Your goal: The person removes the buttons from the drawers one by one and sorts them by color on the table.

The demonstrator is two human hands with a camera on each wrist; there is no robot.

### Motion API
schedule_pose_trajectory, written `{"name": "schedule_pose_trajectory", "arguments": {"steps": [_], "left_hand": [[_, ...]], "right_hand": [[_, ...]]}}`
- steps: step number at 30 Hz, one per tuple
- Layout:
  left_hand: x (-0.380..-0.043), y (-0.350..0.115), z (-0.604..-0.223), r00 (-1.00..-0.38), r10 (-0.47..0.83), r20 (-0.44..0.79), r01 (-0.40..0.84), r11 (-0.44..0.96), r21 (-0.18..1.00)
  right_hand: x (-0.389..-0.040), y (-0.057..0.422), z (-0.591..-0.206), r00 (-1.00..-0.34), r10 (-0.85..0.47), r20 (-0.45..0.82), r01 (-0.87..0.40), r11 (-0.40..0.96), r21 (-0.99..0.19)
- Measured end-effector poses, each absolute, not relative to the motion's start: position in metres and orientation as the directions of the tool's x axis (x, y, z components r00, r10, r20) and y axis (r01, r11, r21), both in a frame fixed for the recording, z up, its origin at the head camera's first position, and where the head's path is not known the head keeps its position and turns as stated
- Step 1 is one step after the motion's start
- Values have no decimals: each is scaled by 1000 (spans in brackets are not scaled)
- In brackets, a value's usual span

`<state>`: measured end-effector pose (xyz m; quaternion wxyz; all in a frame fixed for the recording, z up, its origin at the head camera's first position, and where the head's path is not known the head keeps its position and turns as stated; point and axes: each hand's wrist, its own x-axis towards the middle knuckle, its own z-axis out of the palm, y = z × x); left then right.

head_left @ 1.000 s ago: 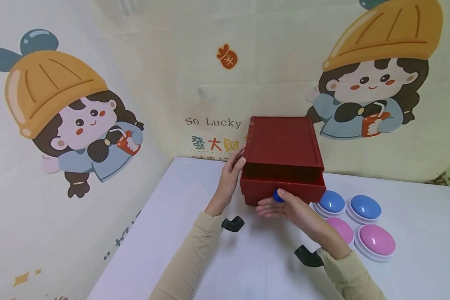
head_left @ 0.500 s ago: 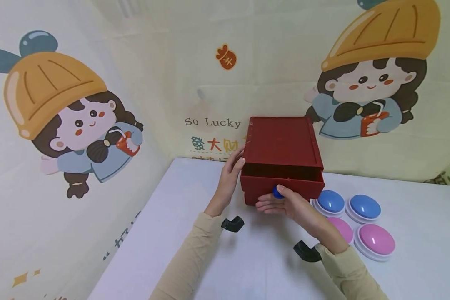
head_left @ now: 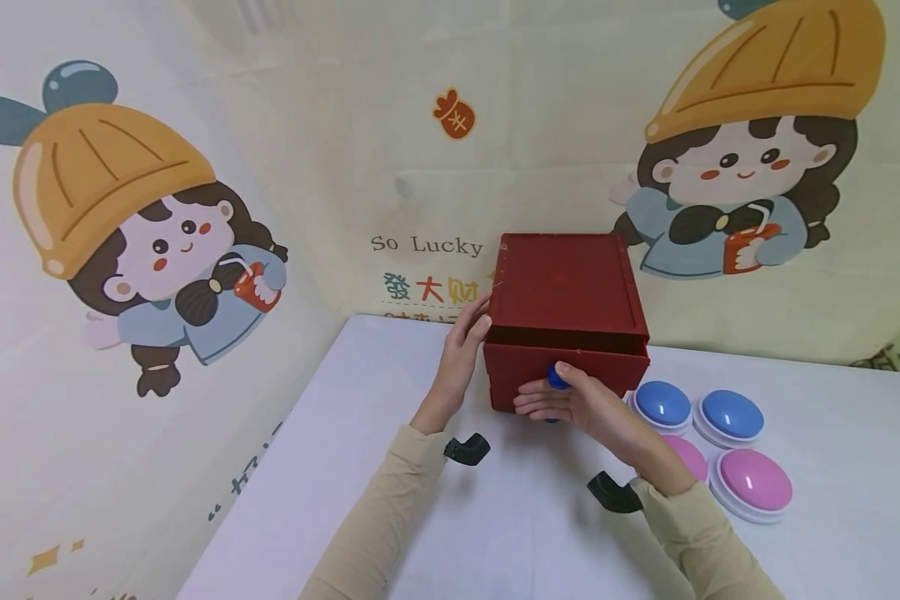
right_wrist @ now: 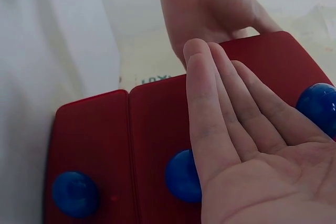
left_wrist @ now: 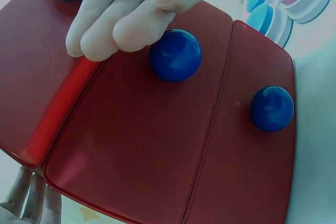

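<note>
A red drawer box (head_left: 570,283) stands against the back wall, its front bearing blue round knobs. The top drawer (head_left: 510,358) sticks out, with a dark gap above its front. My left hand (head_left: 461,358) lies along the box's left side, fingers extended. At the top drawer my right hand (head_left: 585,404) puts its thumb on the top knob (head_left: 557,379), its other fingers straight and pointing left below it. In the left wrist view the middle knob (left_wrist: 176,56) and bottom knob (left_wrist: 273,108) sit on the two lower drawers, which look closed.
Right of the box, domed buttons on white bases sit on the white table (head_left: 465,533): a blue one (head_left: 732,414), another blue, a pink one (head_left: 756,479) and a second pink, partly behind my right wrist. A cartoon-printed cloth (head_left: 570,150) hangs behind.
The top drawer has slid further into the box, narrowing the gap above its front. My right hand has moved forward with it. The left hand stays at the box's side.
</note>
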<state>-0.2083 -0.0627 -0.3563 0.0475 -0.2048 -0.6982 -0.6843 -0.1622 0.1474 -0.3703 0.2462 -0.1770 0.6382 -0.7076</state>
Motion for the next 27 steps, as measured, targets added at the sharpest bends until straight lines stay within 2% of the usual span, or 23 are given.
{"name": "schedule_pose_trajectory", "arguments": {"steps": [10,15,27], "left_hand": [[-216,-64,-365,-907,238,347,346,-49,937],[-208,-65,-354,-902,258,347,348,-45,936],[-209,-65,-355,-902,257,347,346,-49,937]], "right_hand": [[-168,148,-369,-820,-569,-64,140,-92,-986],[-171,149,-370,-828,-554,-79,134,-60,-989],[-176,150,-370,-817,-572,-74,157,-97,-983]]}}
